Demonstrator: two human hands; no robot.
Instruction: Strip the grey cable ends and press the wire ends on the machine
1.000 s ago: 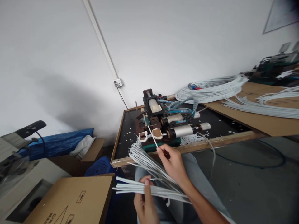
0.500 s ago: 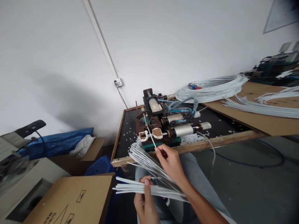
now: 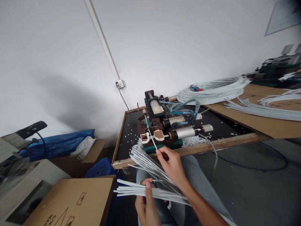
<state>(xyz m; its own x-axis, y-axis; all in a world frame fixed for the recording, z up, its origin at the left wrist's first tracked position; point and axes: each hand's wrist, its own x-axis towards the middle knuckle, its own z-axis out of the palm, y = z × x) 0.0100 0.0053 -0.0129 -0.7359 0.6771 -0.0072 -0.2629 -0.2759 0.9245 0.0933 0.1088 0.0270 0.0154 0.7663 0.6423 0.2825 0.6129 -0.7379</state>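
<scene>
My left hand [image 3: 148,201] is closed round a bundle of white wires [image 3: 130,189], whose ends fan out to the left. Above it and to the right, my right hand [image 3: 170,163] pinches a single white wire [image 3: 152,140]. That wire slants up and left into a small machine [image 3: 151,124] with metal cylinders and two white-edged pads. More white wires [image 3: 144,160] hang over the table edge beneath my right hand.
The machine stands on a black table with a wooden rim [image 3: 230,139]. Coiled white wires [image 3: 211,89] and a cardboard sheet [image 3: 263,122] lie to the right. A cardboard box [image 3: 70,197], blue basket [image 3: 101,168] and grey-white equipment [image 3: 35,185] are at left.
The view has shifted very slightly. Both hands keep their places and their grips, and the upper end of the single wire shows a little differently at the machine.
</scene>
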